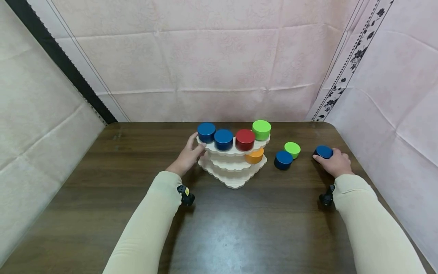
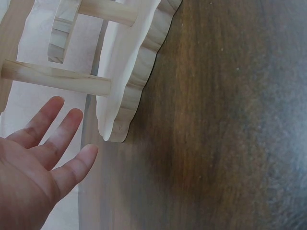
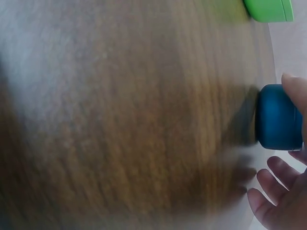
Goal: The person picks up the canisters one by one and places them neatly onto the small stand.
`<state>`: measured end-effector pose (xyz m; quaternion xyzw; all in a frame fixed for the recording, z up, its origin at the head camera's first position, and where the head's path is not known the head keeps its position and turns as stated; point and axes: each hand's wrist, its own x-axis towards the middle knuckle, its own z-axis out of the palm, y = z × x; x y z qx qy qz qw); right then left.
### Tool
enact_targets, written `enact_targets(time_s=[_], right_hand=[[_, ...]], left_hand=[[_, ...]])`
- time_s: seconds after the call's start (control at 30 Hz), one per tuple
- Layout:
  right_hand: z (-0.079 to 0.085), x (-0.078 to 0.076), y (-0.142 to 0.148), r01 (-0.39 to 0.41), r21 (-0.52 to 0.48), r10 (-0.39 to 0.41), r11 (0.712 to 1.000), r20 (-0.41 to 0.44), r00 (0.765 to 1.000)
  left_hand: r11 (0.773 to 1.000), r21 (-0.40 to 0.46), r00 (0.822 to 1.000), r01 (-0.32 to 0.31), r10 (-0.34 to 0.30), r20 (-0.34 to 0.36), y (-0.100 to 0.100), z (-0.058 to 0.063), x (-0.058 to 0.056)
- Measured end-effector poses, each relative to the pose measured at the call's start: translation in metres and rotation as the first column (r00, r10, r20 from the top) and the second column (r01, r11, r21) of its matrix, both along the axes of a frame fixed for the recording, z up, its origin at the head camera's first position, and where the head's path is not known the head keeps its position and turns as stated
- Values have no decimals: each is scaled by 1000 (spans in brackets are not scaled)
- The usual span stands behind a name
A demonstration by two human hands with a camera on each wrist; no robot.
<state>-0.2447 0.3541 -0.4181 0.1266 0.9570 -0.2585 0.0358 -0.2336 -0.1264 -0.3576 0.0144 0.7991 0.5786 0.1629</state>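
Head view shows the right hand (image 1: 336,164) pinching a blue container (image 1: 323,152), fingers partly closed, well right of the tiered stand (image 1: 232,178). At the stand's upper left corner sits the left hand (image 1: 187,156), three fingers spread; whether it grips, I cannot tell. Another blue container (image 1: 283,160) stands just right of the stand.

Four blue jars (image 1: 223,140), two green jars (image 1: 261,130), one red jar (image 1: 245,140), one orange jar (image 1: 254,156); tally, eight jars. One wooden stand (image 1: 230,164), three tiers (image 1: 235,180) counted; posts (image 2: 57,78), two seen from the left wrist, full number unclear. One left hand (image 1: 186,156), one right hand (image 1: 336,164); two hands. Two pale sleeves (image 1: 147,217). Two black wrist cameras (image 1: 186,196), one per arm. One table (image 1: 260,220).
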Motion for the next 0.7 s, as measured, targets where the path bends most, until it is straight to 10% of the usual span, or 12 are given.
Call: enact_targets(time_s=[0.7], right_hand=[[2,0,-6,39,-80,-44,996,-70,997]], left_hand=[[1000,-6,999,-21,20,-47,-5,-29,-16]])
